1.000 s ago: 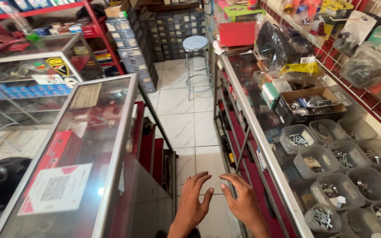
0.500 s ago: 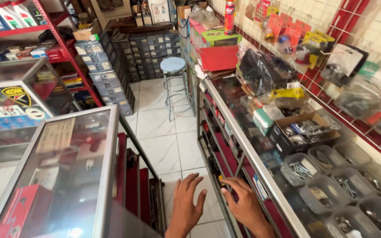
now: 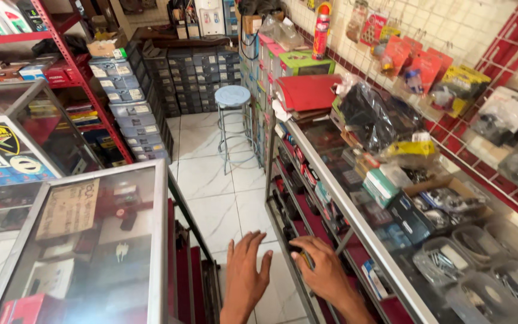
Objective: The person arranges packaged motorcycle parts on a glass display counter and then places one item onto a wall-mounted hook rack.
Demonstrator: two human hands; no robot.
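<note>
Left hand (image 3: 248, 275) held spread, grasping nothing, over near floor tiles | right hand (image 3: 321, 271) closed on small yellow-black item (image 3: 304, 258) at glass counter (image 3: 355, 219) shelf edge | red flat package (image 3: 308, 91) far right | yellow packet (image 3: 410, 150) on countertop

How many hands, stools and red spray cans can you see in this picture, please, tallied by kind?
Hands: 2, left hand and right hand
Round stool: 1
Red spray can: 1
Total: 4
</note>
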